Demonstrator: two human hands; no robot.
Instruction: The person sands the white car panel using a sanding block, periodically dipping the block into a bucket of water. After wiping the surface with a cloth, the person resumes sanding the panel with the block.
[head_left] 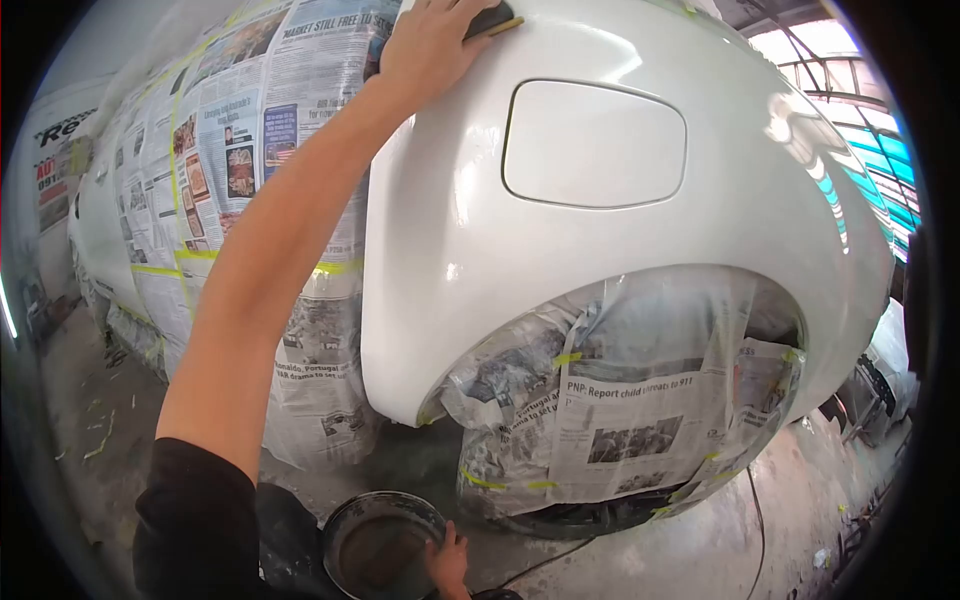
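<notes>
Left hand: the left hand (425, 50) reaches up at the end of a bare arm and presses a dark sanding block (492, 20) against the top edge of a white car panel (620, 250), with the fingers closed over the block.
Right hand: the right hand (448, 560), low in the frame, grips the rim of a round dark basin (375, 545) that sits near the floor.
Panel: glossy white, with a closed fuel flap (595, 143) just right of the raised hand.
Readable print: newspaper (630, 420) masking the wheel carries the headline "PNP: Report child threats to 911". The sheets over the door (250, 130) read "MARKET STILL FREE TO SET". A lower page mentions "Ronaldo, Portugal".
Tape: strips of yellow tape (495, 483) hold the paper at its edges.
Sign: a banner (55, 150) at far left shows "Re" and "AU"; the rest is too blurred to read.
Surface: a grey, dusty concrete floor (760, 540) with scraps of tape and a thin dark cable.
Room: a workshop bay under a translucent roof (860, 150) that lets in daylight.
</notes>
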